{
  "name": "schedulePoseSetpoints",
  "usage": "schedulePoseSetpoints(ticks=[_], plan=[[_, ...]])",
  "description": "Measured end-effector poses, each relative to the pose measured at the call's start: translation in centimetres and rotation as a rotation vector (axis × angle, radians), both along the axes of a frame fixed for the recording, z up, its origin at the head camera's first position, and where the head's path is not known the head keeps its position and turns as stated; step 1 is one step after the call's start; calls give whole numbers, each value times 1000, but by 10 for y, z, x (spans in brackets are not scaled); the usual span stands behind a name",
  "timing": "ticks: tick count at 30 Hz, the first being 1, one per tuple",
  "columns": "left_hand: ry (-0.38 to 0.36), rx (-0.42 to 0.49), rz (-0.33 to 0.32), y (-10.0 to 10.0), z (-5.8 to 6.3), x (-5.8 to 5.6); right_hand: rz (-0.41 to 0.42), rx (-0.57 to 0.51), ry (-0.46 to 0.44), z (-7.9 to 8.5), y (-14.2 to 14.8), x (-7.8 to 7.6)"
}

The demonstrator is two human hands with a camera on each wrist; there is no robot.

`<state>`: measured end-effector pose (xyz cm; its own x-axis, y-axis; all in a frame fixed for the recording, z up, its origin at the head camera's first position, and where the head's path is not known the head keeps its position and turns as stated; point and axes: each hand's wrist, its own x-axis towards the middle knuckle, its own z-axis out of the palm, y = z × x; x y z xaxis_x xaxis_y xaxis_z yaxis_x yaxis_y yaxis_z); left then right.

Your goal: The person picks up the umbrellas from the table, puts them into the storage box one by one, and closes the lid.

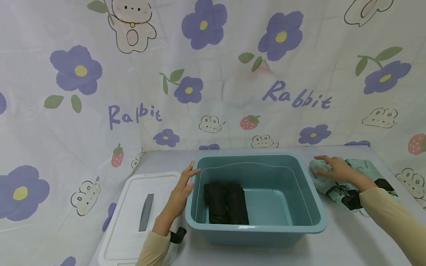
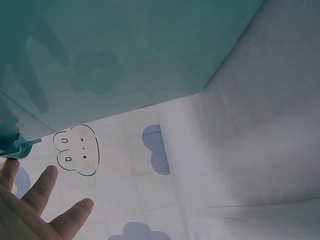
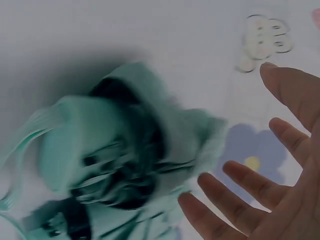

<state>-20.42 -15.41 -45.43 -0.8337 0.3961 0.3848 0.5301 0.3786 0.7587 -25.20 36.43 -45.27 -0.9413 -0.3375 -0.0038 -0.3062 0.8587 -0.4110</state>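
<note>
A blue-green plastic bin [image 1: 255,228] stands on the table with two rolled black cloth bundles [image 1: 217,207] side by side at its left end. My left hand [image 1: 181,190] is at the bin's left rim, fingers extended; in the left wrist view the fingers [image 2: 44,187] are spread just under the rim. My right hand [image 1: 339,170] hovers over mint-green printed cloth bundles [image 1: 367,166] right of the bin. In the right wrist view its fingers [image 3: 250,182] are spread beside the blurred mint cloth [image 3: 175,135], with nothing held. Whether they touch it, I cannot tell.
A white lid [image 1: 128,214] with a grey handle [image 1: 146,212] lies left of the bin, partly behind my left forearm. A patterned curtain [image 1: 233,74] with flowers and rabbits hangs behind the table [image 1: 349,236] and along its sides.
</note>
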Motion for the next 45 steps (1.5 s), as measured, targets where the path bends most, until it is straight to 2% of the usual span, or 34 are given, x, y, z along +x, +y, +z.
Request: schedulePoseSetpoints(ticks=[6, 9, 12, 15, 18, 22, 26, 30, 34, 38, 41, 45], plan=[[-8, 1, 3, 0, 2, 2, -34, 83, -2, -25, 15, -2], [-6, 2, -2, 1, 3, 2, -61, 108, -29, -31, 19, 0], [-8, 2, -2, 0, 2, 1, -64, 80, -45, -34, 19, 0], [-11, 9, 1, -1, -4, -3, -58, 46, -59, -36, 18, -2], [-7, 2, 1, -4, -17, -9, -55, 47, -76, -38, 16, -3], [7, -5, -4, -7, -30, -16, -24, 109, -94, -38, 13, -9], [11, 6, -12, -9, -34, -18, -34, 197, -140, -38, 7, -18], [-3, 6, -10, -7, -29, -17, -107, 221, -135, -42, 0, -24], [-15, 8, -14, -4, -13, -8, -155, 218, -54, -52, -6, -27], [-3, 3, -17, -2, -3, -3, -193, 198, -65, -53, -6, -28], [18, -7, -12, -4, -15, -11, -235, 175, -122, -47, -4, -29], [38, -11, -8, -9, -33, -21, -257, 135, -155, -36, -6, -31]])
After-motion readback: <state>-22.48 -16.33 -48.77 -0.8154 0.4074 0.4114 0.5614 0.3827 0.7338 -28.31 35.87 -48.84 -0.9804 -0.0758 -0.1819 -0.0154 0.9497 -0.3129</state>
